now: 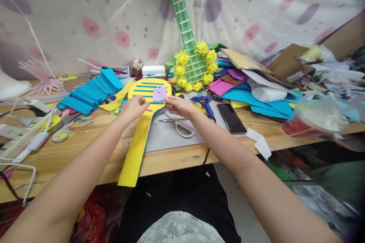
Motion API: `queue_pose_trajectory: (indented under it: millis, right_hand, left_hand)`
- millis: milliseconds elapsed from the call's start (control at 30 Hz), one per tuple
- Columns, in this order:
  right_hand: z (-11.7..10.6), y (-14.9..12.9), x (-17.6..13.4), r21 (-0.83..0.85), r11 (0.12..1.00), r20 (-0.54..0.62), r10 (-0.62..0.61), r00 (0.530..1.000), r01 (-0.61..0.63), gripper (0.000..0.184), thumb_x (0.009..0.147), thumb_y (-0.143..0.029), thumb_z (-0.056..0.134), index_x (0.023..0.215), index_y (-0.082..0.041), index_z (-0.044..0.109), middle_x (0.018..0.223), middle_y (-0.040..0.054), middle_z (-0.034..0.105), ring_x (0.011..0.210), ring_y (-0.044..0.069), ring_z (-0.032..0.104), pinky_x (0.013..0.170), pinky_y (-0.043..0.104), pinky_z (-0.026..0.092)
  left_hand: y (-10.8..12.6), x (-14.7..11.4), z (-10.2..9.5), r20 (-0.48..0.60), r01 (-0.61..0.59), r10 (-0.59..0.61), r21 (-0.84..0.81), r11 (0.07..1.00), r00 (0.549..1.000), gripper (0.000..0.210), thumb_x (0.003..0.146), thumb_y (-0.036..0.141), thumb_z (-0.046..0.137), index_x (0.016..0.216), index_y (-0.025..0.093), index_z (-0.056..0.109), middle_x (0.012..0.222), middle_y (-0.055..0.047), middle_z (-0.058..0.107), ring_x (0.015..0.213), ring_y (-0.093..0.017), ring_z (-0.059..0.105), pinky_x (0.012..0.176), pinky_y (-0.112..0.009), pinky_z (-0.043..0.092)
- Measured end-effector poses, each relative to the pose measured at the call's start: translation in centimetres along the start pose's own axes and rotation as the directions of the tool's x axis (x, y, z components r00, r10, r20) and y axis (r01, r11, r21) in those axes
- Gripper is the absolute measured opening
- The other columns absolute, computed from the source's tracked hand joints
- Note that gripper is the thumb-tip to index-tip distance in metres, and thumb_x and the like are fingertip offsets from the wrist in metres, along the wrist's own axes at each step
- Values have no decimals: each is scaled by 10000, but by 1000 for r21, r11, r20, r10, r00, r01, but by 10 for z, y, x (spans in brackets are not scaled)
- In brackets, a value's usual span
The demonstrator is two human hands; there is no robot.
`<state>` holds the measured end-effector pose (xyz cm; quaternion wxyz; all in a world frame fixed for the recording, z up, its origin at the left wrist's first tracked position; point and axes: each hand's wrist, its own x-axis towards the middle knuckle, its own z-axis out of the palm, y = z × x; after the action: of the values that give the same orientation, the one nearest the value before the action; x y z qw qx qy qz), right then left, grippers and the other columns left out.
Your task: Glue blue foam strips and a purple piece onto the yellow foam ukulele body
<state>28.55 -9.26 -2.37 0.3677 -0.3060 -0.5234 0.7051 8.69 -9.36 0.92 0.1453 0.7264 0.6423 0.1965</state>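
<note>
My right hand (pixel 178 106) is closed in a pinch at the lower right corner of a small purple square of paper (pixel 159 94). My left hand (pixel 134 108) is closed with curled fingers, just left of the paper; a thin pinkish end shows by its fingertips, but what it holds is unclear. Both hands are above a yellow paper guitar shape (pixel 136 148) with blue stripes, its long neck reaching over the table's front edge. Scissors (pixel 182 129) with pale handles lie on a grey cutting mat (pixel 162 140) under my right wrist.
A blue glue gun (pixel 204 105) and a phone (pixel 230 118) lie to the right. Behind stands a green paper guitar (pixel 184 19) with yellow flowers. Pleated blue paper (pixel 91 92) and a power strip (pixel 17 136) are left; a red-based cup (pixel 308 123) stands far right.
</note>
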Motion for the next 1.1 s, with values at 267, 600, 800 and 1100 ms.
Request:
queue_pose_trajectory:
  millis: [267,600,800,1100]
  right_hand:
    - [1,3,3,216,974,-239,127,963,-75,167,907,-274,358,755,-206,364,470,-106,195,375,50,147,376,141,142]
    - [-13,-2,-2,290,940,-220,251,943,-183,225,909,-304,347,868,-149,504,593,-10,524,460,68,467,390,155,331]
    - [-29,-30,-5,-59,994,-462,51,886,-88,78,873,-124,453,804,-158,442,690,32,648,530,72,583,473,169,455]
    - [-44,-61,-1,-391,916,-545,-155,824,-87,183,850,-189,485,729,-203,349,552,-50,567,517,91,575,458,186,449]
  left_hand:
    - [-13,1,6,50,98,-100,42,994,994,216,720,403,511,772,195,537,701,-22,579,640,-169,531,549,-249,294]
    - [-2,-12,12,129,195,-247,323,926,960,899,648,658,514,1302,68,333,1084,-232,600,1016,-372,561,780,-408,413]
    - [-7,-21,27,157,177,-262,415,892,952,1182,622,689,520,1423,14,-31,1306,-317,411,1118,-404,493,841,-445,399]
    - [-7,-14,24,70,186,-231,391,902,971,1061,688,623,501,1417,-3,52,1086,-294,575,996,-391,565,791,-445,420]
